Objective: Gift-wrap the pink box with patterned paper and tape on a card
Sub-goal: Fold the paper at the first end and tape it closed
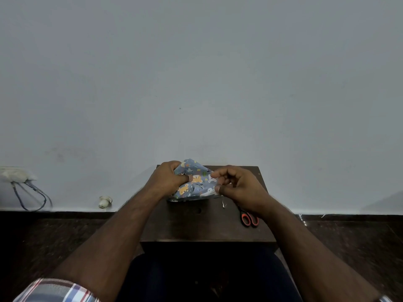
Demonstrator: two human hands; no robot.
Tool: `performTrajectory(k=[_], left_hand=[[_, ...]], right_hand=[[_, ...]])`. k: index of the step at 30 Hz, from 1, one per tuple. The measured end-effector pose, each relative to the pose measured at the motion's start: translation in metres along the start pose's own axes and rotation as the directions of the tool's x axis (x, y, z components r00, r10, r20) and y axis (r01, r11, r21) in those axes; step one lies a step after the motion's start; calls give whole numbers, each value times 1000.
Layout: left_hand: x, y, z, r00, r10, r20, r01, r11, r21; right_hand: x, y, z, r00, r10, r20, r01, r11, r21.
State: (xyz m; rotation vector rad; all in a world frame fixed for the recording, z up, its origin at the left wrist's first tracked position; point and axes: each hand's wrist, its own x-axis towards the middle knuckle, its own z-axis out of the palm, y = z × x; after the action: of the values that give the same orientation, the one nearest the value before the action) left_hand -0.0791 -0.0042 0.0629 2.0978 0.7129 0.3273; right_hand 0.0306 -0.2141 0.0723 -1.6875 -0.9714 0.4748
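A box wrapped in blue patterned paper (196, 184) with bears and other animals is held tilted above the far part of a small dark wooden table (196, 225). No pink shows; the paper covers the box. My left hand (169, 178) grips its left end, thumb pressed on the front face. My right hand (237, 186) is at its right end, with thumb and fingers curled and pinching the paper's edge there. A small pale scrap (224, 204), perhaps tape, hangs below my right hand. No card is visible.
Scissors with red and black handles (249, 219) lie on the table's right side, partly under my right wrist. A grey wall stands just behind the table. A wall socket with cables (19, 177) and a small white object (104, 201) are at the left by the dark floor.
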Motion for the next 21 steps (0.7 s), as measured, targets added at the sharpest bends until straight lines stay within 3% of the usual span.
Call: performTrajectory(k=[7, 12, 17, 21], left_hand=[[-2, 1, 1, 1000, -1, -4, 1, 1000, -14], [-2, 1, 0, 1000, 8, 3, -8, 1000, 18], [-2, -1, 1, 1000, 3, 1, -3, 1000, -6], [-2, -1, 0, 1000, 2, -10, -2, 1000, -6]], right_hand=[[8, -1, 22, 964, -161, -209, 111, 967, -231], [8, 5, 35, 943, -272, -191, 205, 928, -313], [-8, 10, 37, 944, -278, -178, 217, 929, -301], [-19, 12, 34, 955, -293, -45, 258, 895, -364]])
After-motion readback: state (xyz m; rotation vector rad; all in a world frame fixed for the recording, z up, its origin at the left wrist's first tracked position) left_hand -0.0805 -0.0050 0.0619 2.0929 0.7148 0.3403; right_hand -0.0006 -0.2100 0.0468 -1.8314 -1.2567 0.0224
